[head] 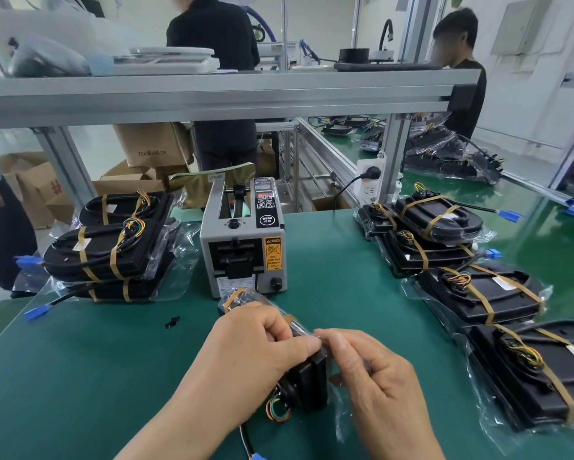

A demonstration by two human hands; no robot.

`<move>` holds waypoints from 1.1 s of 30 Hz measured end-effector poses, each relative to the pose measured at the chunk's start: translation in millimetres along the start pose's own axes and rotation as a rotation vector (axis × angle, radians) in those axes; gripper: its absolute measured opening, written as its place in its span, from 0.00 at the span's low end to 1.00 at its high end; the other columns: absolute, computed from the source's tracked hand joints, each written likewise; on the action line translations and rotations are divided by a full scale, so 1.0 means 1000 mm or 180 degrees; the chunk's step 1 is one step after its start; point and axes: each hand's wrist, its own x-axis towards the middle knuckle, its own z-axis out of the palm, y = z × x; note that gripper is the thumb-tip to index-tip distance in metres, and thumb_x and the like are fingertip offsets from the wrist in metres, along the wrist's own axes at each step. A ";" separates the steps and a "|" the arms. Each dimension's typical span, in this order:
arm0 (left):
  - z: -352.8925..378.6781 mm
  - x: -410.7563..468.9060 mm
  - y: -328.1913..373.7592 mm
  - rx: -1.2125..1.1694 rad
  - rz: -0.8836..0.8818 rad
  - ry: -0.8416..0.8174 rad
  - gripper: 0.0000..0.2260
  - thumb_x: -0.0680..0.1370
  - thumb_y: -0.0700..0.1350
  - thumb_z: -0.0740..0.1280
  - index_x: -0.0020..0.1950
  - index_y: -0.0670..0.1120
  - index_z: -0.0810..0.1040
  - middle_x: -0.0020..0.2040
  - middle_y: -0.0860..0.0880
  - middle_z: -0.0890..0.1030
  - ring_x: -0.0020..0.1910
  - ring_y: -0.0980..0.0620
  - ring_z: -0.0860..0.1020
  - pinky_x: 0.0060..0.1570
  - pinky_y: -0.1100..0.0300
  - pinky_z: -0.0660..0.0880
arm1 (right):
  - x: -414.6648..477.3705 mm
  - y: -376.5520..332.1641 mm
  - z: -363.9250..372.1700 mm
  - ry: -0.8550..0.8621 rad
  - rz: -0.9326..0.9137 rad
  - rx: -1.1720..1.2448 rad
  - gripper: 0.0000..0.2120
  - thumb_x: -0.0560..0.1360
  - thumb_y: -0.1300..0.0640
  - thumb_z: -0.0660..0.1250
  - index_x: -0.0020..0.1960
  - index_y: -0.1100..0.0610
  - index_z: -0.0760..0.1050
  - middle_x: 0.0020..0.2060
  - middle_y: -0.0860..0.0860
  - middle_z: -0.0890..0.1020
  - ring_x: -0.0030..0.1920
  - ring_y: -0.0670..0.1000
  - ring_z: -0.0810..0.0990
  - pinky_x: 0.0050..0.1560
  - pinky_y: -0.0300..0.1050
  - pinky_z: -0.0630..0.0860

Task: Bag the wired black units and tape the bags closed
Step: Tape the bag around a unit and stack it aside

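Observation:
A black wired unit [307, 380] in a clear plastic bag [342, 410] lies on the green mat in front of me, coloured wires [279, 410] curling out at its near end. My left hand [259, 346] grips the top of the unit and bag. My right hand [375, 376] pinches the bag's clear film at the unit's upper edge, fingertips touching those of the left. A brown tape strip [234, 298] crosses the bag's far end. The grey tape dispenser [244, 240] stands just behind.
Bagged, taped black units are stacked at the left [109, 257] and spread along the right [478, 290]. A small black clip [172, 322] lies on the green mat [96, 376]. People stand behind the aluminium frame [212, 94]; cardboard boxes [152, 144] sit on the floor.

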 end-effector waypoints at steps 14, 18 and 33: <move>-0.002 0.002 -0.007 0.0039 0.0096 -0.0263 0.08 0.72 0.56 0.71 0.41 0.56 0.74 0.27 0.59 0.71 0.25 0.61 0.67 0.27 0.70 0.66 | 0.002 0.002 -0.002 -0.0027 0.0050 -0.0027 0.12 0.73 0.46 0.64 0.43 0.45 0.86 0.43 0.43 0.86 0.46 0.43 0.83 0.43 0.36 0.78; -0.005 0.001 -0.007 0.0028 0.0145 -0.0296 0.18 0.60 0.65 0.71 0.42 0.57 0.75 0.30 0.61 0.72 0.26 0.62 0.68 0.28 0.71 0.67 | 0.002 0.001 -0.001 -0.0020 0.0030 0.0043 0.12 0.72 0.47 0.64 0.42 0.45 0.86 0.42 0.44 0.86 0.44 0.43 0.83 0.41 0.36 0.78; -0.010 0.001 -0.012 -0.0111 0.0324 -0.0293 0.03 0.73 0.50 0.73 0.41 0.55 0.80 0.32 0.60 0.77 0.30 0.64 0.72 0.33 0.73 0.69 | 0.010 0.000 0.003 -0.0179 -0.0159 -0.0472 0.18 0.65 0.63 0.80 0.46 0.41 0.85 0.42 0.41 0.84 0.46 0.43 0.82 0.44 0.27 0.73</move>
